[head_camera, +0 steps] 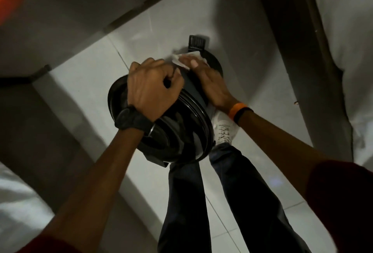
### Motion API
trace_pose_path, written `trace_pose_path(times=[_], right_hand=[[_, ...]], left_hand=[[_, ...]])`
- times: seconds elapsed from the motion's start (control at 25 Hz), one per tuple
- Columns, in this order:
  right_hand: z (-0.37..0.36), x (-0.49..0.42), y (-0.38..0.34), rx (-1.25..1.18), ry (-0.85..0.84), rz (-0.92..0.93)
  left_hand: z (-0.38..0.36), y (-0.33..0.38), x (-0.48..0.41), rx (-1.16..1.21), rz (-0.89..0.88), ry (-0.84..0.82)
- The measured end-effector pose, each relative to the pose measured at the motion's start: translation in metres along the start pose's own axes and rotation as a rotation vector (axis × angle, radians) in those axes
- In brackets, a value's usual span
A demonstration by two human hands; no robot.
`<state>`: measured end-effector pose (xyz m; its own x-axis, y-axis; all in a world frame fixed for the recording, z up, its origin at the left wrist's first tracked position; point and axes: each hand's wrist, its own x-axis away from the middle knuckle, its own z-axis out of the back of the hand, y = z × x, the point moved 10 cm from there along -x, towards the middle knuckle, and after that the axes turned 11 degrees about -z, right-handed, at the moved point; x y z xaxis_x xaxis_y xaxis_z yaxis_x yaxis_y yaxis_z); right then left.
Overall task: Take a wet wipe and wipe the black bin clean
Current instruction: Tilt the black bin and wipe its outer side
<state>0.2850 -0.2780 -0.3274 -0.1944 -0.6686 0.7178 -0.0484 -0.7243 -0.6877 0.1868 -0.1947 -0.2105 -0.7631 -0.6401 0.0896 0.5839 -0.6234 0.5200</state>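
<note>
A round black bin stands on the pale tiled floor below me, seen from above, with its glossy lid facing up and its foot pedal sticking out at the far side. My left hand is clenched over the top rim of the lid. My right hand lies flat against the bin's far side wall and presses a white wet wipe onto it. The wipe's crumpled edge shows beyond my fingertips.
My legs in dark trousers and a white shoe stand right beside the bin. A dark skirting and grey wall run at the upper left. A white draped sheet over a bed borders the floor on the right.
</note>
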Motion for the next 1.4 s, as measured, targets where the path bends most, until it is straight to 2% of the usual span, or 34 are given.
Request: trace_pose_path(times=[0.12, 0.2, 0.32, 0.44, 0.52, 0.6, 0.68, 0.76, 0.84, 1.0, 1.08, 1.12, 1.2, 1.28, 1.32, 1.4], right_hand=[[0.039, -0.022, 0.042, -0.123, 0.147, -0.364], [0.035, -0.003, 0.058, -0.097, 0.11, -0.412], [0.002, 0.054, 0.044, -0.223, 0.003, -0.156], [-0.027, 0.094, 0.018, -0.152, -0.105, 0.16], [-0.016, 0.075, 0.023, -0.041, -0.039, 0.161], [0.009, 0.032, 0.051, -0.007, 0.07, -0.095], [0.032, -0.003, 0.074, 0.103, 0.141, -0.332], [0.034, -0.01, 0.077, 0.152, 0.14, -0.405], [0.008, 0.01, 0.054, 0.095, 0.042, -0.219], [-0.063, 0.106, -0.004, 0.219, -0.195, 0.398], [-0.061, 0.103, 0.0, 0.267, -0.183, 0.449], [-0.045, 0.084, 0.01, 0.249, -0.112, 0.365], [0.001, 0.036, 0.046, 0.135, 0.061, 0.002], [0.037, 0.01, 0.084, 0.054, 0.162, -0.324], [0.042, 0.009, 0.093, 0.03, 0.173, -0.388], [0.026, 0.018, 0.087, -0.068, 0.169, -0.346]], left_hand=[[0.011, -0.05, 0.0, 0.156, 0.276, 0.056], [0.007, -0.078, 0.003, 0.216, 0.391, 0.05], [-0.003, -0.111, 0.012, 0.373, 0.536, 0.077], [-0.004, -0.137, 0.019, 0.507, 0.638, 0.206], [0.006, -0.128, 0.017, 0.506, 0.524, 0.288], [0.019, -0.092, 0.018, 0.329, 0.295, 0.315], [0.018, -0.037, 0.027, 0.145, 0.005, 0.252], [0.007, -0.01, 0.034, 0.108, -0.099, 0.185], [0.005, -0.022, 0.03, 0.109, -0.009, 0.165], [0.007, -0.066, 0.011, 0.223, 0.162, 0.161], [0.006, -0.079, 0.002, 0.282, 0.186, 0.155], [0.004, -0.081, -0.002, 0.304, 0.184, 0.149], [0.001, -0.081, -0.007, 0.327, 0.18, 0.136], [-0.001, -0.074, -0.012, 0.332, 0.168, 0.133], [0.0, -0.067, -0.019, 0.339, 0.148, 0.131], [0.006, -0.05, -0.035, 0.297, 0.089, 0.105]])
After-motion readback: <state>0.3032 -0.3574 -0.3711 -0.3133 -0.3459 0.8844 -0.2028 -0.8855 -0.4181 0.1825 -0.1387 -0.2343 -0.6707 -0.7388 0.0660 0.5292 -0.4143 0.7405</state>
